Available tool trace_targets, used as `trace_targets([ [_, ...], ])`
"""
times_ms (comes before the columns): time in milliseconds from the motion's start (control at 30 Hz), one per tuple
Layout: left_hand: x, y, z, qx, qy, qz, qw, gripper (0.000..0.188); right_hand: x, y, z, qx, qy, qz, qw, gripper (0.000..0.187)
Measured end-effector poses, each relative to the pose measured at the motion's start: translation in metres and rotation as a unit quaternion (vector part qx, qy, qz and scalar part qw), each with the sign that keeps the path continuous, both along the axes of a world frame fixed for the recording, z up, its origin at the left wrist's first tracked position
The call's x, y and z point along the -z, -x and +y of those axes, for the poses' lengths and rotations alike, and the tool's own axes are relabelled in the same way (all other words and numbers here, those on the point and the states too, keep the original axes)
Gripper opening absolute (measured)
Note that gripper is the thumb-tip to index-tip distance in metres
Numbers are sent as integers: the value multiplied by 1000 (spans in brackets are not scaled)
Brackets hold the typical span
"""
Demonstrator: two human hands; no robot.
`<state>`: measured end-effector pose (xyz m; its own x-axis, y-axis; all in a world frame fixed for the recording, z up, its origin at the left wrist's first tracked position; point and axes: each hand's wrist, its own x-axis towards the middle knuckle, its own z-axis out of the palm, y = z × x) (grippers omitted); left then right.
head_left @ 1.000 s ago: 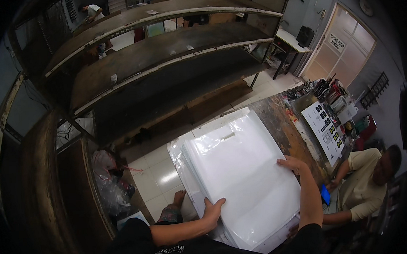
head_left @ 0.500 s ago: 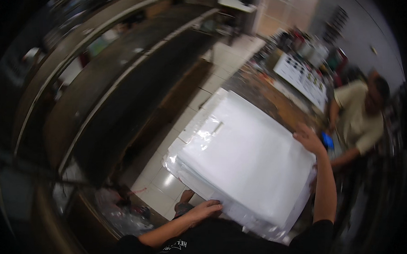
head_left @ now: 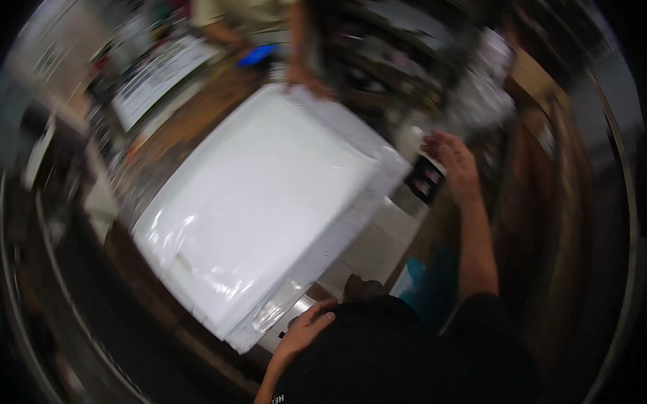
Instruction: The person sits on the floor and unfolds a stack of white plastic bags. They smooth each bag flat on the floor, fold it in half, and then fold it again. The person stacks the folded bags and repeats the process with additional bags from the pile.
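Observation:
A large flat stack of white sheets in clear plastic wrapping [head_left: 258,197] lies on the worn wooden table in front of me. My left hand [head_left: 309,331] is close to my body, just off the stack's near edge, fingers stretched out and holding nothing. Out to the right, my right hand [head_left: 452,160] is raised with loosely bent fingers, somewhat blurred. Right beside its fingertips is a small dark packet with a pale edge [head_left: 425,180]; I see no grip on it. Both hands are apart from the stack.
Across the table [head_left: 169,129] stands a person in a pale yellow shirt [head_left: 246,7], one hand [head_left: 307,83] at the stack's far corner. A blue object [head_left: 256,55] and a white printed board [head_left: 163,80] are nearby. Clear plastic bags [head_left: 481,97] hang at the right, beside wooden shelving.
My view has swung right. Both hands have come off the wrapped stack, which now rests farther onto the table. My right hand has moved out beside the dark packet.

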<state>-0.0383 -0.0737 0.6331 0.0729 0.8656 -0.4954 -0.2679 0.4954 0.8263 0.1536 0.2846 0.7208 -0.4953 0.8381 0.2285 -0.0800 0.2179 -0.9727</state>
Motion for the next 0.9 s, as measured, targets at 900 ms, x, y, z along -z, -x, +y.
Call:
trace_targets([
  [900, 310, -130, 37, 433, 223, 287, 825, 47, 391, -191, -463, 351, 500, -358, 706, 46],
])
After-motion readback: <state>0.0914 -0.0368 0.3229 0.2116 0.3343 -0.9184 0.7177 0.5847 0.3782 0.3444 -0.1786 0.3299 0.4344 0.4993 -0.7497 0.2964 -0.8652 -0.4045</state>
